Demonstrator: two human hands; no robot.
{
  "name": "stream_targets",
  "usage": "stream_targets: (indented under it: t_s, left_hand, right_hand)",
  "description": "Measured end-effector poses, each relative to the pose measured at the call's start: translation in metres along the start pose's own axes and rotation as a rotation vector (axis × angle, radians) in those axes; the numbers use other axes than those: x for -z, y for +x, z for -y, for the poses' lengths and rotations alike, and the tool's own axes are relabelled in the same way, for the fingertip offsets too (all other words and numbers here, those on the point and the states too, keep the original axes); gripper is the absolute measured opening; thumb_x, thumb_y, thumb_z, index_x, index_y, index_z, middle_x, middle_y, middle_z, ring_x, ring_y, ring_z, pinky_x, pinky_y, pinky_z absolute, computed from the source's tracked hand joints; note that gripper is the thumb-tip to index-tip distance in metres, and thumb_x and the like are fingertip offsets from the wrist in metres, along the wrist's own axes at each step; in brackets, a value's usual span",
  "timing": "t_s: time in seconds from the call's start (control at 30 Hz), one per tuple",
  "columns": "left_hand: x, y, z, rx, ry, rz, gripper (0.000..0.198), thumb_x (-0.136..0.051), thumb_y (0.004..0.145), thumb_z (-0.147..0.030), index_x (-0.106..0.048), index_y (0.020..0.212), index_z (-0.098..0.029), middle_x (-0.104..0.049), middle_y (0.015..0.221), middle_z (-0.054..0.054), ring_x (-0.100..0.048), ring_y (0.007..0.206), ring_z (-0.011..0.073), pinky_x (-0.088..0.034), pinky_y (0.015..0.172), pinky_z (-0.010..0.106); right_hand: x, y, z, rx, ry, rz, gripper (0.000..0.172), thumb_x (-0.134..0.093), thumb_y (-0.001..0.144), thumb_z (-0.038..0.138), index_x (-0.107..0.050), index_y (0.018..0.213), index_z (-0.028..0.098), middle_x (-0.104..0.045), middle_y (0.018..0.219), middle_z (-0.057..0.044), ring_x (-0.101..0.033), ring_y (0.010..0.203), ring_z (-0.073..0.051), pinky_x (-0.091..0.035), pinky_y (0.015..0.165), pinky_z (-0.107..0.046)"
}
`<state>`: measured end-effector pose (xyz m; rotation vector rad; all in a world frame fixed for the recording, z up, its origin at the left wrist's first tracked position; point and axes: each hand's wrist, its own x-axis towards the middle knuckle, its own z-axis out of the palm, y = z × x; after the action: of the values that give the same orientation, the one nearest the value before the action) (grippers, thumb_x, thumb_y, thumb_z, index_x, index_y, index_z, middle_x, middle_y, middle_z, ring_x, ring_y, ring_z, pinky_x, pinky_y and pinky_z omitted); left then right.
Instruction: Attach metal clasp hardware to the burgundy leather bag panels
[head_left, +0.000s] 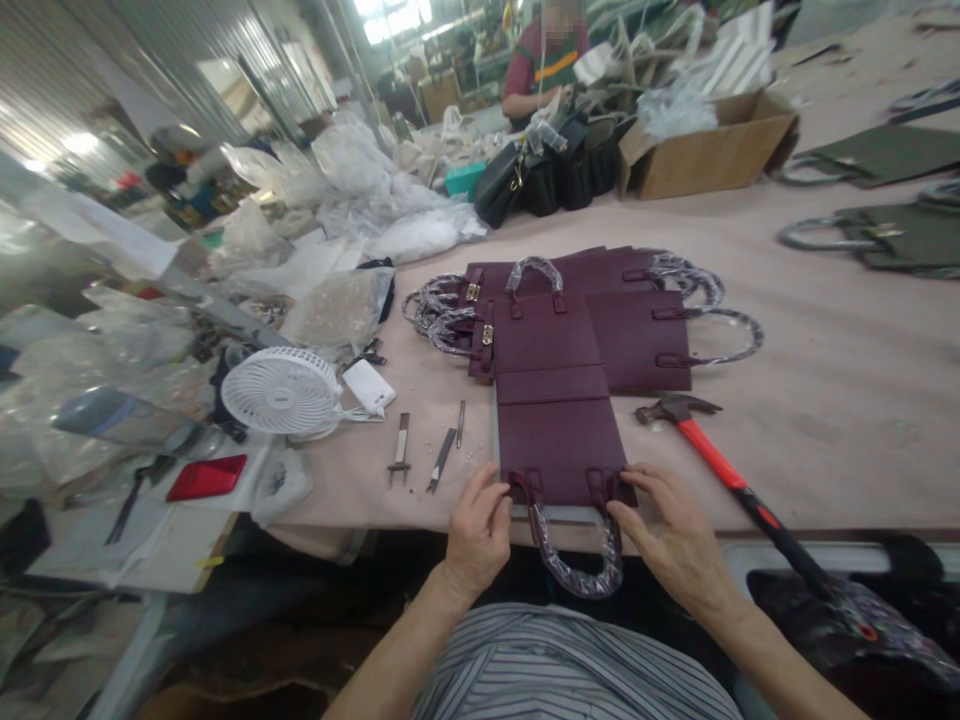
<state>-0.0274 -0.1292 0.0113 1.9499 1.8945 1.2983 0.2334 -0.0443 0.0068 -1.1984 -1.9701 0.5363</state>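
Fairly bright, even daylight comes from the windows [394, 20] at 12 o'clock, which blow out to white. Shadows on the table [825, 380] are soft and faint. The centre is sharp. The plastic bags [90, 380] at 9 o'clock smear with wide-angle stretch, and glare glints off the wrapped handle [577, 575] at 6 o'clock.

We see the left grip [476, 530] and right grip [671, 535] resting fingertips on the near edge of a flat purple bag [559, 430], either side of its wrapped handle [581, 575]. A hammer [720, 465] lies near on the right, a white fan [281, 390] to the left.
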Motion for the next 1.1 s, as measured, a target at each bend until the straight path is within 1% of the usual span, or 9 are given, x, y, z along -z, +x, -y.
stream_targets:
  t_s: [0.13,0.3,0.43,0.6,0.73,0.8,0.93,1.03,1.1]
  left_hand:
    - [-0.009,-0.004,0.0,-0.015,0.043,0.032,0.021,-0.05,0.095,-0.011,-0.066,0.108,-0.017,-0.064,0.133,0.016,-0.059,0.13,0.0254,-0.054,0.109,0.047]
    - [-0.016,-0.004,-0.001,-0.008,0.06,0.07,0.02,-0.049,0.096,-0.01,-0.065,0.107,-0.017,-0.062,0.136,0.016,-0.057,0.133,0.0256,-0.053,0.11,0.048]
    - [-0.014,-0.002,0.001,-0.016,0.051,0.082,0.02,-0.049,0.096,-0.01,-0.065,0.106,-0.017,-0.063,0.135,0.015,-0.059,0.131,0.025,-0.054,0.109,0.046]
    - [0.004,0.01,0.013,0.048,0.112,0.034,0.018,-0.05,0.098,-0.017,-0.067,0.103,-0.018,-0.069,0.121,0.013,-0.067,0.115,0.0234,-0.056,0.103,0.043]
    - [0.03,0.038,0.035,0.211,0.296,0.011,0.021,-0.048,0.098,-0.022,-0.068,0.099,-0.018,-0.072,0.107,0.012,-0.069,0.104,0.0234,-0.055,0.098,0.04]
    - [0.044,0.054,0.045,0.337,0.424,0.083,0.02,-0.05,0.096,-0.024,-0.069,0.1,-0.017,-0.071,0.105,0.012,-0.069,0.103,0.0251,-0.055,0.095,0.039]
    - [0.067,0.082,0.059,0.572,0.614,0.331,0.024,-0.06,0.09,-0.028,-0.07,0.106,-0.014,-0.072,0.11,0.016,-0.07,0.103,0.0276,-0.053,0.088,0.035]
    - [0.077,0.095,0.066,0.662,0.596,0.474,0.024,-0.067,0.086,-0.03,-0.073,0.103,-0.015,-0.076,0.102,0.015,-0.071,0.098,0.0267,-0.052,0.082,0.032]
    - [0.079,0.101,0.067,0.69,0.561,0.502,0.022,-0.069,0.085,-0.031,-0.074,0.101,-0.016,-0.077,0.096,0.014,-0.072,0.093,0.026,-0.051,0.078,0.031]
  right_hand:
    - [-0.008,-0.002,0.006,-0.036,-0.037,-0.045,0.033,-0.067,0.089,0.046,-0.061,0.11,0.021,-0.063,0.114,-0.013,-0.06,0.11,-0.029,-0.05,0.098,-0.049]
    - [-0.013,0.0,0.016,-0.097,-0.062,-0.047,0.022,-0.063,0.09,0.035,-0.058,0.107,0.021,-0.06,0.113,-0.013,-0.059,0.11,-0.029,-0.05,0.097,-0.049]
    - [-0.014,-0.001,0.019,-0.132,-0.039,-0.058,0.017,-0.059,0.09,0.028,-0.056,0.105,0.022,-0.059,0.112,-0.012,-0.058,0.107,-0.027,-0.05,0.095,-0.047]
    - [-0.014,-0.006,0.015,-0.156,-0.014,-0.041,0.02,-0.06,0.092,0.032,-0.057,0.109,0.022,-0.059,0.117,-0.014,-0.057,0.111,-0.028,-0.049,0.097,-0.049]
    - [-0.013,-0.009,0.01,-0.157,0.001,-0.027,0.024,-0.06,0.092,0.036,-0.058,0.112,0.022,-0.059,0.119,-0.014,-0.057,0.114,-0.029,-0.048,0.099,-0.051]
    - [-0.013,-0.009,0.008,-0.137,0.01,-0.027,0.026,-0.06,0.093,0.039,-0.059,0.113,0.022,-0.059,0.118,-0.013,-0.058,0.114,-0.029,-0.048,0.099,-0.051]
    - [-0.014,-0.006,0.0,-0.082,0.01,-0.053,0.032,-0.06,0.092,0.049,-0.06,0.112,0.024,-0.061,0.114,-0.011,-0.06,0.108,-0.03,-0.049,0.095,-0.05]
    - [-0.018,-0.005,-0.008,-0.066,0.012,-0.075,0.036,-0.059,0.091,0.055,-0.062,0.11,0.025,-0.062,0.112,-0.011,-0.06,0.106,-0.032,-0.048,0.093,-0.051]
    - [-0.019,-0.005,-0.013,-0.065,0.022,-0.072,0.038,-0.058,0.09,0.059,-0.062,0.11,0.026,-0.063,0.113,-0.011,-0.061,0.106,-0.033,-0.047,0.094,-0.052]
